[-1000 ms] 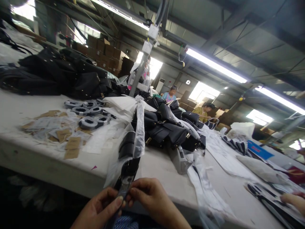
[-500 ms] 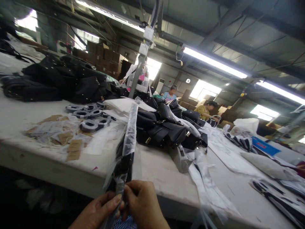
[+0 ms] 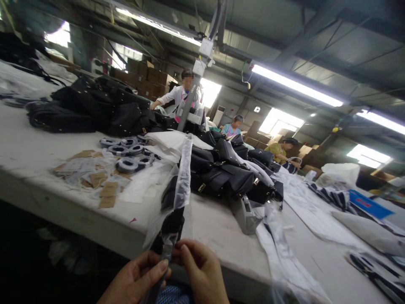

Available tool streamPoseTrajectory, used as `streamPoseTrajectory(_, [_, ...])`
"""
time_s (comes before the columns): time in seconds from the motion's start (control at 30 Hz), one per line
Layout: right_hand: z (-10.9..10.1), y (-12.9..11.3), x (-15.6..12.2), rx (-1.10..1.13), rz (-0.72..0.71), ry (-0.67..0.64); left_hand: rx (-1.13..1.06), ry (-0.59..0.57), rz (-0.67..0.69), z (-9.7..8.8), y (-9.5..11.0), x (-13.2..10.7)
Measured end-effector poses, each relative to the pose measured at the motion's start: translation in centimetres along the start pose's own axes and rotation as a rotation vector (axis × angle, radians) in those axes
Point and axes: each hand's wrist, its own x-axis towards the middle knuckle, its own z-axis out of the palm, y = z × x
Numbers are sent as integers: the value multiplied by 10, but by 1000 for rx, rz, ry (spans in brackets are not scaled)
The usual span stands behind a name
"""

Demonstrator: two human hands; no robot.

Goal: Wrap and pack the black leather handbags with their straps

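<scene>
A long black bag strap (image 3: 173,219) runs from the tabletop over its front edge toward me, its far part covered in clear plastic wrap (image 3: 184,177). My left hand (image 3: 134,276) is closed round the near end, thumb pressed flat on top. Just right of the strap, my right hand (image 3: 204,270) has its thumb and fingertips pinched together by the strap's edge; what lies in the pinch is too small to make out. Beyond the strap lies a pile of black handbags (image 3: 218,171) with gold-coloured clasps.
The pale table (image 3: 209,223) carries wrapped strap coils (image 3: 126,164), brown tags (image 3: 108,190), a grey holder (image 3: 245,213) and white wrapping sheets (image 3: 306,207). More black bags (image 3: 85,105) lie at left. A metal post (image 3: 186,105) rises mid-table. Several co-workers (image 3: 179,99) are across it.
The view has swung slightly left, so everything sits further right. My left hand keeps its grip on the strap; my right fingertips have shifted a little away from it.
</scene>
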Motion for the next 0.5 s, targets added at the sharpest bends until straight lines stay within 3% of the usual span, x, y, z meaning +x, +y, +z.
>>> streamPoseTrajectory(0.13, [15,9,-8,384,71,-37,-56,-14,2,6,1,-2])
streamPoseTrajectory(0.27, [36,12,-9,516,121,-58,-163,-43,-40,10,1,-2])
streamPoseTrajectory(0.37, [41,6,-7,437,90,-51,-209,-63,-20,8,1,-2])
streamPoseTrajectory(0.5, [26,-4,-12,57,-59,23,-122,-43,3,4,3,-5])
